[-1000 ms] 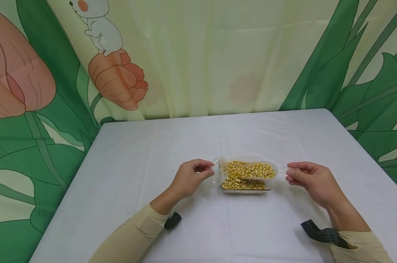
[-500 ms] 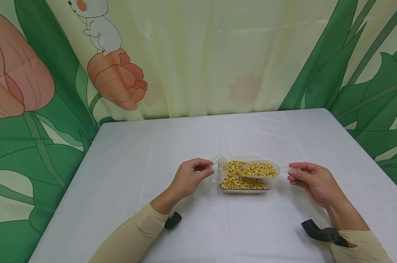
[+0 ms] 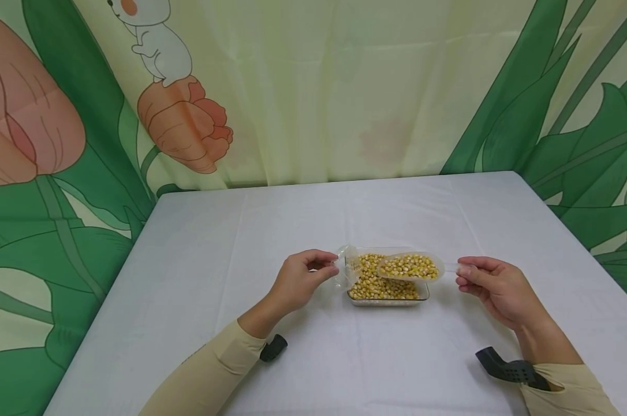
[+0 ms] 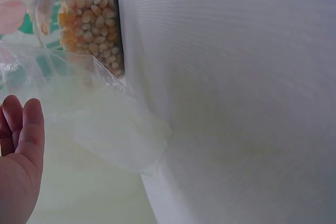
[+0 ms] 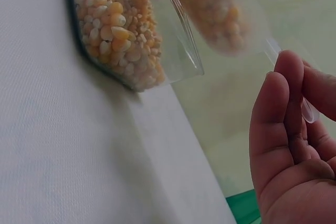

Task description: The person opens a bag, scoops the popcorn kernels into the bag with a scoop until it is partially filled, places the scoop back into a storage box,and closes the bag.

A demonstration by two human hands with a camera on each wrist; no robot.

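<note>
The left hand (image 3: 299,283) pinches a clear bag (image 3: 349,270); the right hand (image 3: 495,292) pinches a clear scoop (image 3: 438,267) by its handle, corn kernels (image 3: 409,267) just past the fingers (image 5: 269,100). Between both hands' fingers, a clear dish (image 3: 388,303), also holding kernels, stands on the counter (image 3: 391,364).

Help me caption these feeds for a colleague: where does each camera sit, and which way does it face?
Head: on the head, facing forward and down at the table; left hand, right hand and sleeves show.
Left wrist: on that wrist, facing the plastic bag and container; left hand at left edge.
Right wrist: on that wrist, facing the scoop and container; right hand at right edge.
Shared: both wrist views show container and corn kernels.
</note>
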